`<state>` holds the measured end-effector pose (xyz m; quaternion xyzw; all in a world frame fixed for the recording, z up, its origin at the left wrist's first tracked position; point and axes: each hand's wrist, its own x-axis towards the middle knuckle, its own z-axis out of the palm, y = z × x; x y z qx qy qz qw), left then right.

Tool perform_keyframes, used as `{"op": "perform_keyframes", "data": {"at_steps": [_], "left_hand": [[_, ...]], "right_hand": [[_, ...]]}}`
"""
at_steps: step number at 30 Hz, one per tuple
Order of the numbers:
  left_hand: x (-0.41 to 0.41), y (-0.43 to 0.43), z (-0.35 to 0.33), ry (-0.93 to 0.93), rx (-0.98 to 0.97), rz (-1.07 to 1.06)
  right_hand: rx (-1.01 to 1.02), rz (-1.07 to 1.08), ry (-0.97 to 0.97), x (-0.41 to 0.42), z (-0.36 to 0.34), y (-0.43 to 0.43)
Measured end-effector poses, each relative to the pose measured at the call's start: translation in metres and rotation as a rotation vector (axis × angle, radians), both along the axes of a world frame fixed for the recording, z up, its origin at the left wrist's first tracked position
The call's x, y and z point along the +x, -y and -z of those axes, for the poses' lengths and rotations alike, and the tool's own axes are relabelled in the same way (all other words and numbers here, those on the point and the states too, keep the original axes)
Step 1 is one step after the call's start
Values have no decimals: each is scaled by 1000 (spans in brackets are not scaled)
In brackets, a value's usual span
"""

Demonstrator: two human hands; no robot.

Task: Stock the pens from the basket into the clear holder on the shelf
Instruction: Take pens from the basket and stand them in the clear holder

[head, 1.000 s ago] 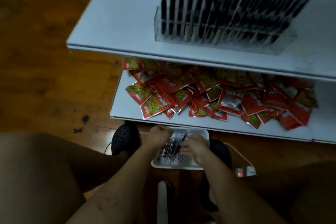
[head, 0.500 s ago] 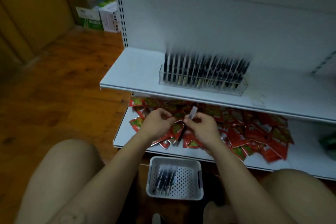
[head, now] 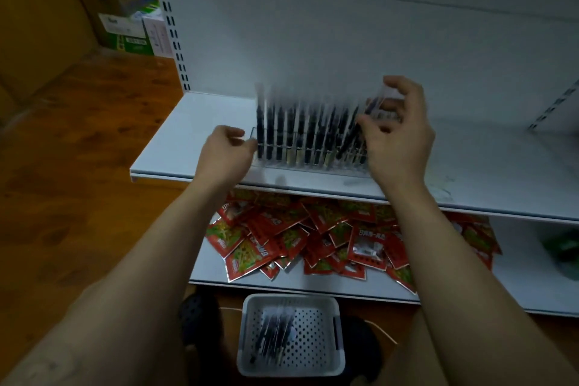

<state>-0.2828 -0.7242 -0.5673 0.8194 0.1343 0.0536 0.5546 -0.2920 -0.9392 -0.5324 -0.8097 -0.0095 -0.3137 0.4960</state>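
Head view: the right hand (head: 399,138) is raised over the right end of the clear holder (head: 313,164), which stands on the white shelf (head: 188,138). Its thumb and fingers pinch a dark pen (head: 374,105), tilted, among the tops of the pens there; blur hides the exact grip. The holder is packed with a row of upright dark pens (head: 282,131). The left hand (head: 224,152) sits at the holder's left end with its fingers curled in. I cannot tell whether it grips the holder's corner or only hangs just beside it.

On the lower shelf (head: 532,285) lies a heap of red packets (head: 297,241). Below that, on the wooden floor (head: 78,166), stands the white basket (head: 340,338), with a bunch of pens (head: 272,335) lying in its left half. Cardboard boxes (head: 131,31) stand at far left.
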Motion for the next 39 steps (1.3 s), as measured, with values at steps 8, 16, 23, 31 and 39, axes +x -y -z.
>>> {"op": "perform_keyframes", "data": {"at_steps": [8,16,23,31,39], "left_hand": [[42,5,13,-40,-35,-43],[59,6,27,-81,-59,-35],[59,6,28,-79,-73,-22],[54,9,23,-80,-112,-36],[45,9,21,-55,-122,-33]], "right_hand": [[-77,42,60,30,13,4],[-319,44,116,35,24,17],[-379,-12,-85,25,11,25],[16,-345,-412,24,-2,35],[-364,-212,-244,20,6,35]]}}
